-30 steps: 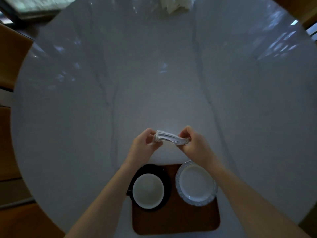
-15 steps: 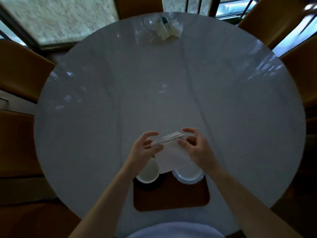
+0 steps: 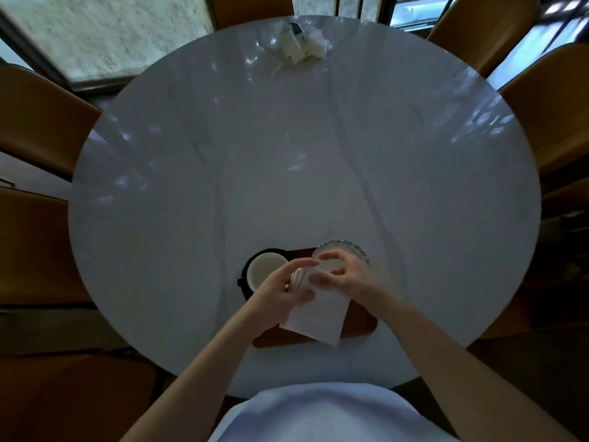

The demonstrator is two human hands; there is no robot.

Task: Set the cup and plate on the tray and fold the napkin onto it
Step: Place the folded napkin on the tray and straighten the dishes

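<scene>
Hands lowered over tray (image 3: 360, 327) since earlier, left hand (image 3: 280, 290) and right hand (image 3: 345, 277) pinching napkin (image 3: 314, 317)

Round marble table (image 3: 287, 154) ringed by tan chairs (image 3: 41, 119), windows (image 3: 105, 30) beyond

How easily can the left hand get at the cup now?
Probably easily: the left hand is right beside the cup on the tray, with nothing between them. But its grip is on the napkin, which it must release first.
</scene>
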